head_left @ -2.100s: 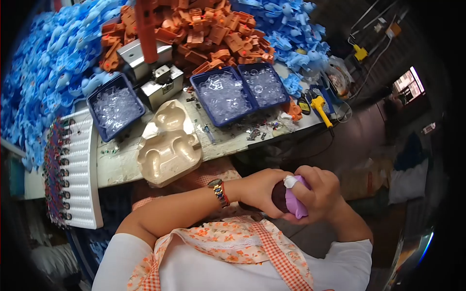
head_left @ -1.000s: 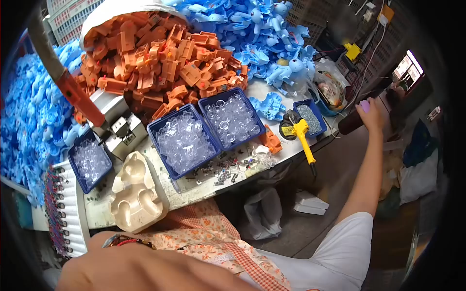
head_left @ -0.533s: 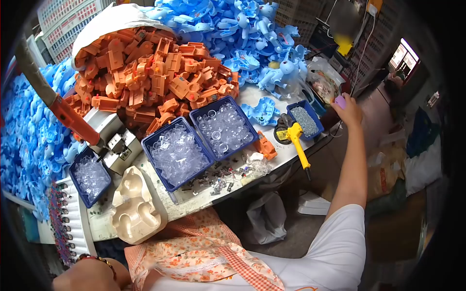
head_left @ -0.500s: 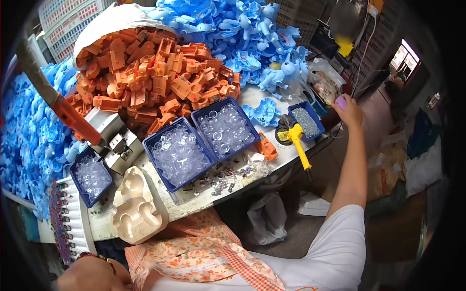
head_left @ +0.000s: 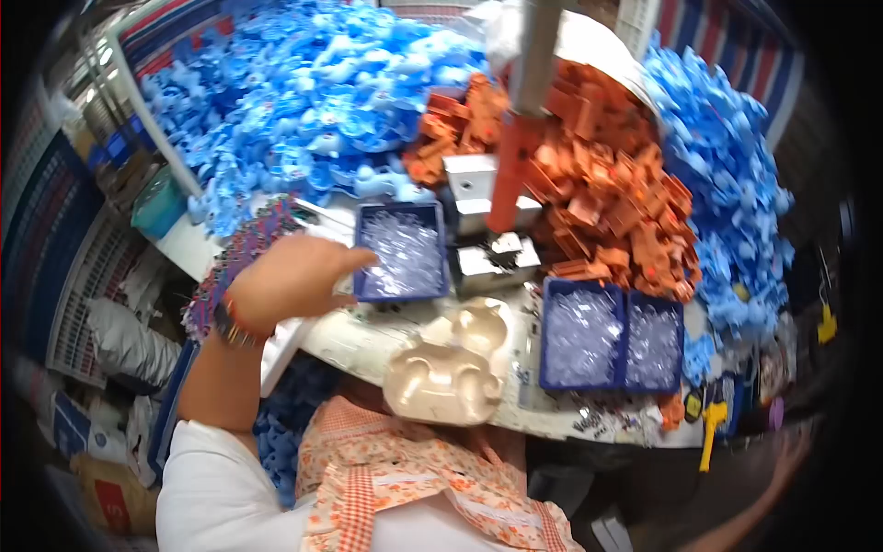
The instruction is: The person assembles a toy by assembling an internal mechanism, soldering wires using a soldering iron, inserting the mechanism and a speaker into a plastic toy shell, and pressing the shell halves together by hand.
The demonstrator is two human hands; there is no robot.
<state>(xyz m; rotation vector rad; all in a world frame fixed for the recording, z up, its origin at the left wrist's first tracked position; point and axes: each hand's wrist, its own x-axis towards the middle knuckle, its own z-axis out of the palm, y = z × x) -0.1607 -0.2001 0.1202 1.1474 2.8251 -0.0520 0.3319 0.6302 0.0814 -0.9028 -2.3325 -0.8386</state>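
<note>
My left hand is palm down at the left, between a bundle of coloured wires and a small blue bin of clear plastic parts. Its finger and thumb reach apart toward the bin's left edge, with nothing seen between them. Far right, my right hand is smeared by motion in the shadow below the table edge, just under a purple object. A cream moulded fixture lies at the table's front edge, before a metal press block.
Blue plastic shells are heaped at the back left, more at the right. Orange housings spill from a white sack. An upright pole stands before them. Two blue bins and a yellow-handled tool sit at right.
The view has swung left. My left hand has come up from the lap to beside the small bin. My right hand, earlier at the purple object, has dropped lower.
</note>
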